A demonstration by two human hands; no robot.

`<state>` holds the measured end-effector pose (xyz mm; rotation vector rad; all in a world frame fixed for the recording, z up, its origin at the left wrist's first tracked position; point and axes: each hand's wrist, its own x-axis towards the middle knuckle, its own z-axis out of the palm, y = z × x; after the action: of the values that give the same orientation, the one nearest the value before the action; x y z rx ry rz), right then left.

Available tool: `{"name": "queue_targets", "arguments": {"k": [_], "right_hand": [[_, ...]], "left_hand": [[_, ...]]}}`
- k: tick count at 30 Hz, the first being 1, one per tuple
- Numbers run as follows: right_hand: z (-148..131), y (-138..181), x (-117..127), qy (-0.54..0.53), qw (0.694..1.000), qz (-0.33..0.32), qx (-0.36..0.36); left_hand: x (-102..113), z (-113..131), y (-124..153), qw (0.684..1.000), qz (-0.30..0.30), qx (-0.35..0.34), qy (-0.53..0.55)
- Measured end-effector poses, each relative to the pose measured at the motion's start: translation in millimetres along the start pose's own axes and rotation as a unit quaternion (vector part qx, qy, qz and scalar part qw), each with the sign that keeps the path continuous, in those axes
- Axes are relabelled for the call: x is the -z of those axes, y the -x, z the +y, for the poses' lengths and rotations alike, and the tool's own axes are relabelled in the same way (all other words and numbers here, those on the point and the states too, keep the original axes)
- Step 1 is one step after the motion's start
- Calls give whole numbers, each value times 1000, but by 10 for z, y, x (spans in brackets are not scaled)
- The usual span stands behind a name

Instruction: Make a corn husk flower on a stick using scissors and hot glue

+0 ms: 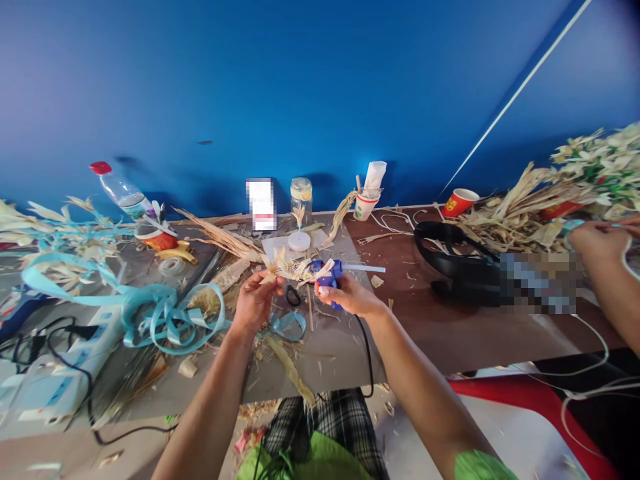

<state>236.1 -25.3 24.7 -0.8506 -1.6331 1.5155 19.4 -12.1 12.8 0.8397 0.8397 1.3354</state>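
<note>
My left hand point(256, 301) pinches a pale dried-husk flower point(274, 264) by its lower end. In my right hand point(346, 293) is a blue hot glue gun point(331, 275), its nozzle side toward the flower. A white glue stick point(367, 269) pokes out of its back, and a black cord hangs below. Pale husk strips point(300, 269) lie across between the two hands, hiding the nozzle. Beyond them stands a small husk piece point(299, 215) on a round white base point(299, 241). A black ring point(293, 296) is on the table under my hands.
Light-blue ribbon point(173, 320) lies looped at left, near a white power strip point(75, 373) and a tilted plastic bottle point(120, 190). A glass jar point(301, 195) and paper cup point(367, 204) stand by the wall. At right are a black headset-like object point(450, 260) and another person's hand point(595, 241).
</note>
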Motion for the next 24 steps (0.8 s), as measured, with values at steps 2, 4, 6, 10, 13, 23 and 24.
{"name": "queue_targets", "arguments": {"k": [2,4,6,10,13,23,24], "right_hand": [[4,-2,-6,-1,1000,5,1],[-14,-3,-10,-8,1000,11,2],[-40,-2,-12,-18,1000,13,1],[-45,3,-17,-17,1000,4,2],[-13,1,-20,-6,1000,7,3],[35,-5,-27,-13,1000,4,11],[40,-5,-30,-15,1000,6,11]], "left_hand": [[1,1,-2,1000,0,0,0],[0,1,-3,1000,-3,2,2],[-1,1,-3,1000,-5,2,6],[2,5,1,1000,-4,-1,7],[8,11,4,1000,-6,-3,7],[11,10,-2,999,-21,12,37],[10,11,-1,999,-22,12,38]]}}
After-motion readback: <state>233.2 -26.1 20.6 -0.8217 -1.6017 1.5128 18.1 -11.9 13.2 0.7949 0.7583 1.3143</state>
